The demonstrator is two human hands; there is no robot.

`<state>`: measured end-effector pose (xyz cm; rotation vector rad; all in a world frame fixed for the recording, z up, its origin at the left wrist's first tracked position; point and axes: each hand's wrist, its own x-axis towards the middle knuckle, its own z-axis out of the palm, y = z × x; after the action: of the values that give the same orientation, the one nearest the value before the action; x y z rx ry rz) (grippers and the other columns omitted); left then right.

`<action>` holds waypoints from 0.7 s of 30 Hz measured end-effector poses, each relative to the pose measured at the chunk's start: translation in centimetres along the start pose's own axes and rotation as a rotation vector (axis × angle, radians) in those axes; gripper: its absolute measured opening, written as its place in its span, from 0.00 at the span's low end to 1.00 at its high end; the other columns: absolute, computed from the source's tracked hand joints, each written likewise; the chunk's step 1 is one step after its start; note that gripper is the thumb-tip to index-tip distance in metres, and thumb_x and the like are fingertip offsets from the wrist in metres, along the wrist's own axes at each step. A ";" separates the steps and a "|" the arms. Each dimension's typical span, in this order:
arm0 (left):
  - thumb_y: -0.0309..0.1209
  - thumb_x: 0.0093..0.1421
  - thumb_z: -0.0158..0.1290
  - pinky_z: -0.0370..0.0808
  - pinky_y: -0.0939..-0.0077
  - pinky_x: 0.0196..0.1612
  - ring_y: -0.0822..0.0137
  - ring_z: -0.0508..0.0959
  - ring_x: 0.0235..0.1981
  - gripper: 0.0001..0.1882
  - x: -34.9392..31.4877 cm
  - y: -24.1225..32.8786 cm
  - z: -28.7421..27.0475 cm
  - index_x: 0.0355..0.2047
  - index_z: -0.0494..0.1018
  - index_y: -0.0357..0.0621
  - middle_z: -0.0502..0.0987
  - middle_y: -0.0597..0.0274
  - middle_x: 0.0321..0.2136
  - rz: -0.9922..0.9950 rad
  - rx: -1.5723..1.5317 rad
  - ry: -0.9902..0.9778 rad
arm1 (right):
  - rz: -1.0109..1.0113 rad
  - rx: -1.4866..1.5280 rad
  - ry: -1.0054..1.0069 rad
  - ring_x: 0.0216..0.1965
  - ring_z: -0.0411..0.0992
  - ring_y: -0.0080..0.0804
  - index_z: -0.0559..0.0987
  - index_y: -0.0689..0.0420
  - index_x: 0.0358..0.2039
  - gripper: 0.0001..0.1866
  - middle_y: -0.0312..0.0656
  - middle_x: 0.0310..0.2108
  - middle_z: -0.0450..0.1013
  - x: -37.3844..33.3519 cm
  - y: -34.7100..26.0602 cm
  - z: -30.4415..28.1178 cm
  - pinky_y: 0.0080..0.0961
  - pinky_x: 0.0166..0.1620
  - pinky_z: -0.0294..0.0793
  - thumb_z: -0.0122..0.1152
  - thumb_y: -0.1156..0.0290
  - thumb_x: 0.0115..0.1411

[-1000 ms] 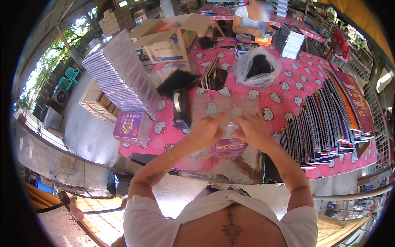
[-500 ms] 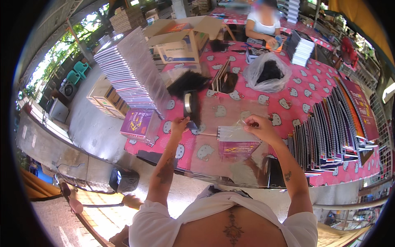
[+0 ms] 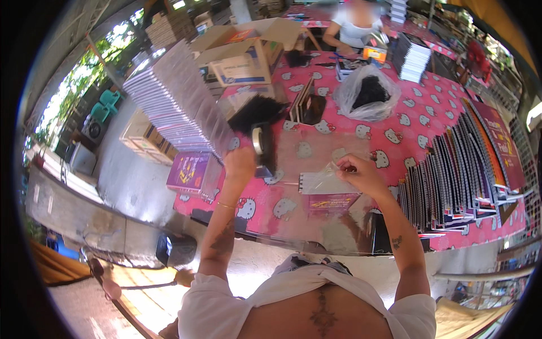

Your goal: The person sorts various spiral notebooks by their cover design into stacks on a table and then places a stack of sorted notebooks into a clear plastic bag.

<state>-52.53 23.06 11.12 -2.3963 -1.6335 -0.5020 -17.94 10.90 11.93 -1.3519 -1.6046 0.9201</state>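
Note:
A purple spiral notebook (image 3: 330,201) lies in front of me, its white page edge and wire binding toward the back. Clear plastic film (image 3: 322,178) covers its upper part, and my right hand (image 3: 358,174) pinches that film at the notebook's right side. Up and to the left stands a black tape dispenser (image 3: 265,161) with a tape roll (image 3: 257,140) on it. My left hand (image 3: 240,164) is raised just left of the dispenser; motion blurs it and its fingers are hidden.
Left of the dispenser rises a tall stack of wrapped notebooks (image 3: 169,101), above a purple notebook block (image 3: 195,172). Many spiral notebooks (image 3: 451,175) stand in a row at right. Behind are a plastic bag (image 3: 367,93), an open carton (image 3: 243,62) and a person (image 3: 353,28).
My left hand has moved up and left from the dispenser's front end. My right hand stays by the notebook with the film. The person across the table has shifted an orange item.

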 end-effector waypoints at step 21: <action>0.28 0.50 0.67 0.70 0.70 0.52 0.69 0.70 0.54 0.44 -9.7 8.7 3.0 0.65 0.56 0.44 0.69 0.62 0.55 -0.110 -1.756 -0.587 | 0.025 0.307 0.174 0.57 0.66 0.39 0.59 0.60 0.66 0.55 0.46 0.59 0.64 -6.2 8.4 3.9 0.32 0.58 0.67 0.79 0.57 0.41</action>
<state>-47.16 12.56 4.84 -3.8135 -1.7570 -2.1098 -17.75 5.98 1.91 -1.2024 -1.2599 0.9903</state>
